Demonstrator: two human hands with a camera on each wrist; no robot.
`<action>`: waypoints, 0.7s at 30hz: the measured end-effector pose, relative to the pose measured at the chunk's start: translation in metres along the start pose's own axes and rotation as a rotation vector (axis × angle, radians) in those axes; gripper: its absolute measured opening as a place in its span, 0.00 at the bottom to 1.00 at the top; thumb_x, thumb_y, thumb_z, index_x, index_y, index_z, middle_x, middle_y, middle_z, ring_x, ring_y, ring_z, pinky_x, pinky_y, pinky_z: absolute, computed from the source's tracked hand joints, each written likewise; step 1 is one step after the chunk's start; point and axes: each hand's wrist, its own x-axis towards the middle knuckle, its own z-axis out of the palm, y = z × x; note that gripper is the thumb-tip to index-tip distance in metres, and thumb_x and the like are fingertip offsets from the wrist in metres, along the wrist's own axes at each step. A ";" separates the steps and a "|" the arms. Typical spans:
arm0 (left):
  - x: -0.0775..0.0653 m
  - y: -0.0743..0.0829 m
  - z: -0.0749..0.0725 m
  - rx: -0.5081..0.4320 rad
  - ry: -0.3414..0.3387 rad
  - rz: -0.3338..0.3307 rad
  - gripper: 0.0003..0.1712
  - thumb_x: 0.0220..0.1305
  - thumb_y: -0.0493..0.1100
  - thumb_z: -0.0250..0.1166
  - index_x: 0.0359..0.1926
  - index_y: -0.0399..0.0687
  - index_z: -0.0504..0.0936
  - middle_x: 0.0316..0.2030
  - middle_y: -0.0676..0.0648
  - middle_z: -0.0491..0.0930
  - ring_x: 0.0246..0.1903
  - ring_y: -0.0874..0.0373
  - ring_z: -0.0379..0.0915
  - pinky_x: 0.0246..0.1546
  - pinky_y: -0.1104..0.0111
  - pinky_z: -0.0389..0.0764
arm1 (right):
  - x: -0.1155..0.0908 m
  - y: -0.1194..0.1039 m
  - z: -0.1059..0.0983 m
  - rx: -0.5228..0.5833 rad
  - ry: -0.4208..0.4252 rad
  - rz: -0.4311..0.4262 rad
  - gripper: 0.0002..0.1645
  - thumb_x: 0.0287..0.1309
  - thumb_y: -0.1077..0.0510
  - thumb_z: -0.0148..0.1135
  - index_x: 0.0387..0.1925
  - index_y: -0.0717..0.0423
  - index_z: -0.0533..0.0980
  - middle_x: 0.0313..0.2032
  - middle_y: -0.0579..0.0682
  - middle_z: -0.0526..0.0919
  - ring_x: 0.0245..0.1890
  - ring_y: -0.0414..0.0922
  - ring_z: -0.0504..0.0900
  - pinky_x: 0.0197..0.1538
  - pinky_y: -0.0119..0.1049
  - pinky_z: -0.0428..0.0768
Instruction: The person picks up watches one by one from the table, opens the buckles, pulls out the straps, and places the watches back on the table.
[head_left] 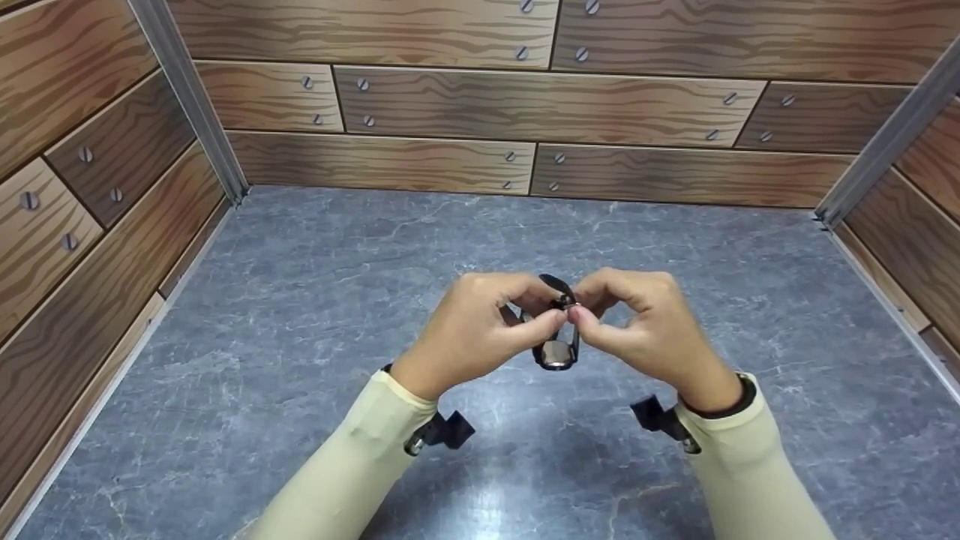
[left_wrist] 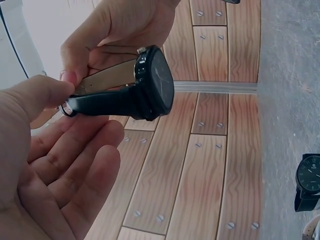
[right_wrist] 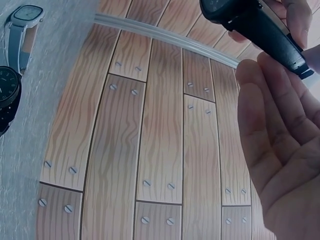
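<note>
A wristwatch with a black strap (head_left: 556, 354) hangs between both hands over the grey table, its metal case back toward the head camera. My left hand (head_left: 480, 330) pinches the strap near its buckle end between thumb and fingers. From the other side, the thumb and index finger of my right hand (head_left: 646, 322) pinch the strap at the same spot, fingertips touching. In the left wrist view the watch (left_wrist: 160, 85) shows a dark dial and a strap looped closed, with tan lining inside. Fingertips partly cover the buckle, so its fastening cannot be told.
Another black watch (left_wrist: 308, 175) lies on the table in the left wrist view. The right wrist view shows a watch with a light blue-grey strap (right_wrist: 16, 42) and a black watch (right_wrist: 7, 87) on the tabletop. Wood-patterned walls (head_left: 442, 105) enclose the table's back and sides.
</note>
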 end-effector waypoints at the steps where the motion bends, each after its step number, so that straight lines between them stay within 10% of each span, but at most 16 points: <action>1: 0.000 0.000 0.000 -0.007 -0.005 -0.003 0.08 0.70 0.44 0.68 0.44 0.48 0.89 0.33 0.56 0.88 0.32 0.70 0.81 0.32 0.73 0.85 | 0.000 0.000 0.000 -0.002 0.004 -0.006 0.12 0.54 0.74 0.67 0.34 0.56 0.84 0.29 0.44 0.88 0.26 0.36 0.84 0.31 0.27 0.82; 21: 0.001 0.001 -0.002 0.030 0.030 -0.038 0.08 0.68 0.46 0.71 0.39 0.48 0.91 0.31 0.56 0.88 0.30 0.71 0.81 0.31 0.72 0.84 | 0.000 -0.001 -0.001 0.017 0.040 0.020 0.13 0.54 0.76 0.67 0.33 0.57 0.84 0.28 0.44 0.86 0.25 0.37 0.83 0.33 0.27 0.82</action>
